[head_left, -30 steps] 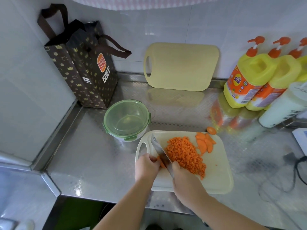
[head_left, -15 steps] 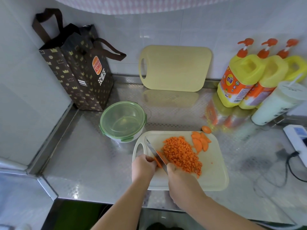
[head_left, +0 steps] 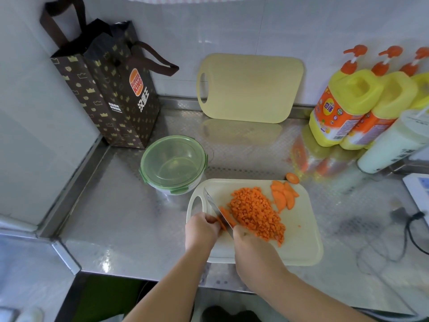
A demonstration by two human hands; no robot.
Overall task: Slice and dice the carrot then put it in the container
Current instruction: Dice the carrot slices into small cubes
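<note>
A pale cutting board [head_left: 299, 242] lies near the counter's front edge. On it sits a heap of diced carrot [head_left: 255, 211], with a few carrot slices [head_left: 284, 196] at its far right. My right hand [head_left: 251, 246] grips the handle of a knife [head_left: 214, 206], whose blade stands on a small carrot piece [head_left: 226, 217]. My left hand [head_left: 200, 230] holds that piece from the left with curled fingers. One slice [head_left: 292, 177] lies off the board on the counter. The round container [head_left: 173, 163] with its green lid on stands left of the board's far corner.
A second cutting board [head_left: 250, 88] leans against the back wall. A dark paper bag [head_left: 111, 89] stands at the back left. Yellow detergent bottles [head_left: 343, 105] and a white bottle [head_left: 394, 140] crowd the right. A cable [head_left: 408, 228] and a white device [head_left: 417, 191] lie far right.
The knife has shifted slightly along the carrot piece and a cut bit now lies right of the blade. Both hands stay at the board's left end.
</note>
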